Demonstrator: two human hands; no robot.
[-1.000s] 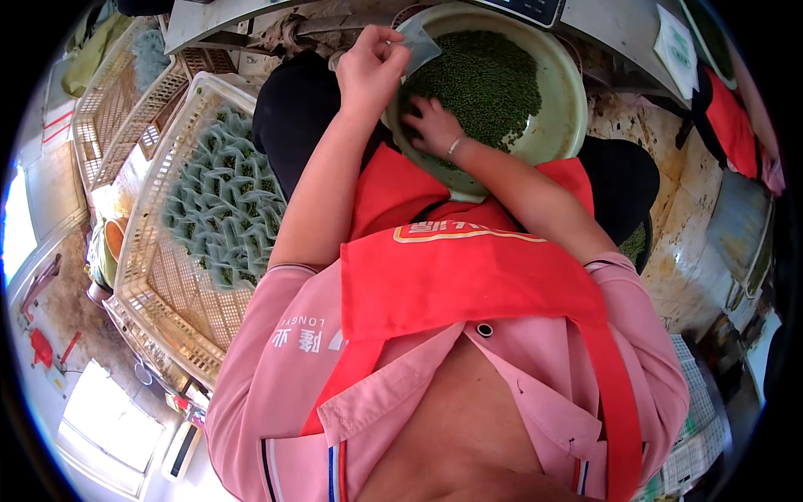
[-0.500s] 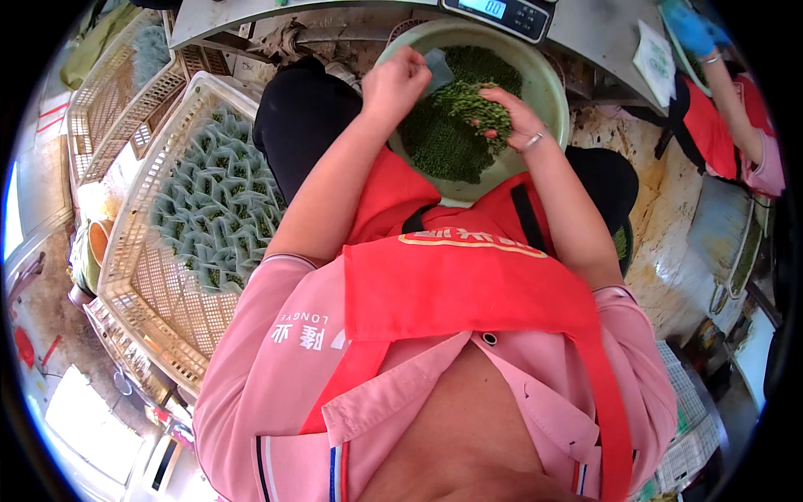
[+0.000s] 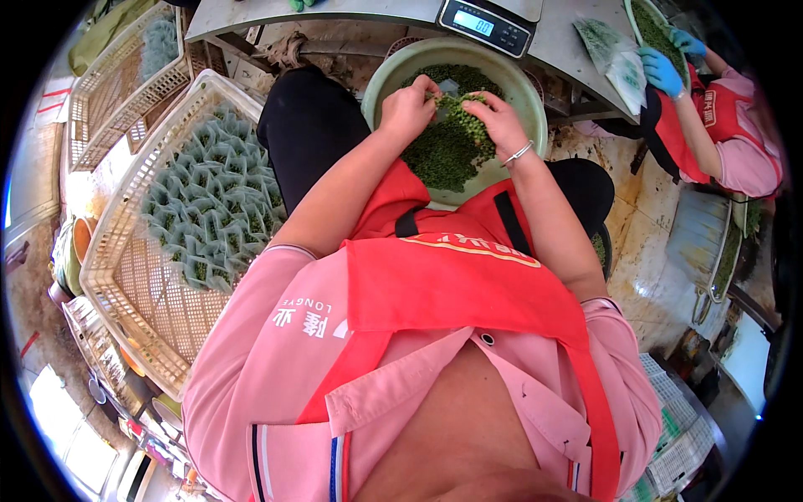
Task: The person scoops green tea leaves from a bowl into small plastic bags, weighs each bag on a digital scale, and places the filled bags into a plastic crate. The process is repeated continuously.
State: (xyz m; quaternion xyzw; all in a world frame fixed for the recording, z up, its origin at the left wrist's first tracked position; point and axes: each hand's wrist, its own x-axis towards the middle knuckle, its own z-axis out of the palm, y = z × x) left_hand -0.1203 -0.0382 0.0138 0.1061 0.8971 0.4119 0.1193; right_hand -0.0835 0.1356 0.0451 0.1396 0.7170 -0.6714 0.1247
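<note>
A pale green basin (image 3: pixel 536 127) stands between my knees, with small green peppercorns (image 3: pixel 443 163) heaped in it. Over the heap my left hand (image 3: pixel 408 110) is closed in a pinch at a small translucent bag (image 3: pixel 449 86), mostly hidden by peppercorns and fingers. Close beside it, my right hand (image 3: pixel 501 125) is closed around a clump of green peppercorns (image 3: pixel 470 124), some showing below the fingers. The clump touches the bag's side near my left fingertips.
To the left, a cream plastic crate (image 3: pixel 138 222) holds many filled translucent bags (image 3: pixel 213 197); another crate (image 3: pixel 113 100) lies behind. A digital scale (image 3: pixel 487 28) sits on the metal table (image 3: pixel 368 10). At right, a co-worker's blue-gloved hands (image 3: pixel 663 71) are at a peppercorn-filled container (image 3: pixel 648 23).
My right hand has moved left and up with the peppercorns, up to my left hand. My left hand has come slightly down and right. The co-worker's gloved hands have come further into view.
</note>
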